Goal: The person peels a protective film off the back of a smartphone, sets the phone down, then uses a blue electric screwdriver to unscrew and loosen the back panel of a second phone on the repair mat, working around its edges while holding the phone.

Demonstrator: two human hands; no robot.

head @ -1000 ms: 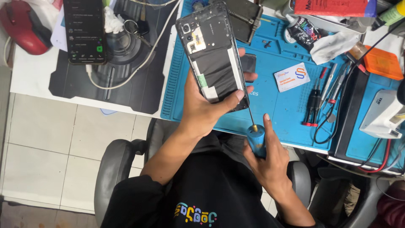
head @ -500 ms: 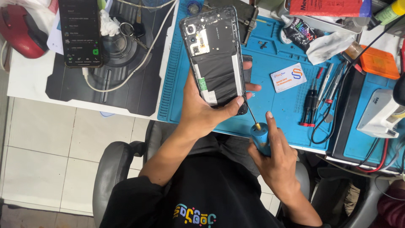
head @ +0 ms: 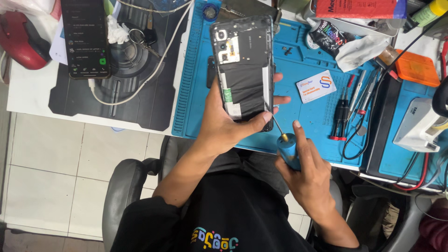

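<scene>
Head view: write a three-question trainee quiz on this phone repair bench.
1. True or false: the left hand holds the opened phone with its back cover off.
2. What does the right hand grip? A) tweezers B) a blue screwdriver C) a glue tube
3. What colour is the work mat under the phone?

Key:
1. True; the inside parts show.
2. B; its tip points at the phone's lower right edge.
3. Blue.
</scene>
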